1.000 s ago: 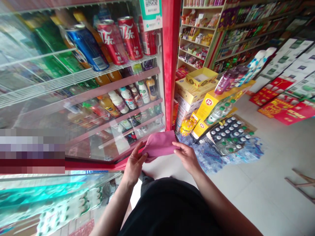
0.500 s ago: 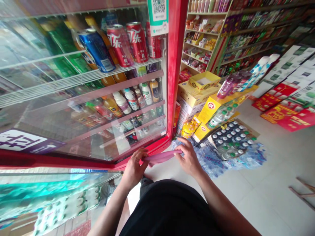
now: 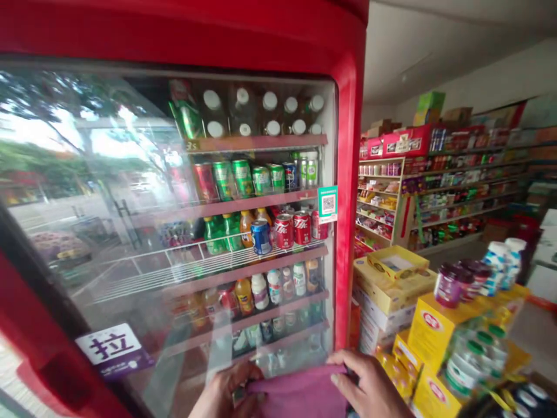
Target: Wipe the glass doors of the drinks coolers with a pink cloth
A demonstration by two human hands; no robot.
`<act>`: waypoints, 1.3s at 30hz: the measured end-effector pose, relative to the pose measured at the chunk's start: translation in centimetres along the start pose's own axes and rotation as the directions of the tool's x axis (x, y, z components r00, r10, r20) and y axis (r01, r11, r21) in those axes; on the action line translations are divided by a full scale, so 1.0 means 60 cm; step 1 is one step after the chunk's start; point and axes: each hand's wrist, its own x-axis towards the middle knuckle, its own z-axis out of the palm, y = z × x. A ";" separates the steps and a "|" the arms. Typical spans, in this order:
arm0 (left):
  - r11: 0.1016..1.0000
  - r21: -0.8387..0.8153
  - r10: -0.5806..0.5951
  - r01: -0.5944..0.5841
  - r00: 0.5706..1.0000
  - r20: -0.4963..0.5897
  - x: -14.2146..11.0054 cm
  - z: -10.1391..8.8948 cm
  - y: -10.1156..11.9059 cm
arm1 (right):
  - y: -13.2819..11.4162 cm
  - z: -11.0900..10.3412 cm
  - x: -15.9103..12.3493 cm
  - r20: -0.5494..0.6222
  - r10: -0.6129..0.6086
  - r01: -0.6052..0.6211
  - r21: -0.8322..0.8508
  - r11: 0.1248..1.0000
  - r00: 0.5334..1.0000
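Both my hands hold a purple-pink cloth [image 3: 300, 390] stretched between them at the bottom of the view. My left hand [image 3: 228, 390] pinches its left end, and my right hand [image 3: 364, 383] grips the upper right corner between thumb and fingers. The cloth's lower part runs out of the picture. Just beyond it stands a red drinks fridge [image 3: 349, 174] with its glass door [image 3: 143, 325] shut. Behind the glass are shelves of bottles and cans, among them a blue can [image 3: 261, 237] and red cola cans [image 3: 284, 231].
A QR-code sticker [image 3: 328, 204] and a purple-white pull sign [image 3: 114, 350] are on the door. To the right stand yellow cartons [image 3: 430, 331] with bottles, and an open yellow box [image 3: 398, 264]. Farther back are stocked shop shelves [image 3: 461, 191]. Trees and a street reflect in the glass.
My view has tilted up from the floor to the whole fridge front. The cloth, a narrow folded strip before, now hangs more spread out between my hands.
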 end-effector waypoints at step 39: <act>0.202 0.976 0.895 0.075 0.391 -0.215 0.415 -0.433 0.272 | -0.519 0.014 0.576 -0.147 -0.957 0.419 -0.875 0.244 0.250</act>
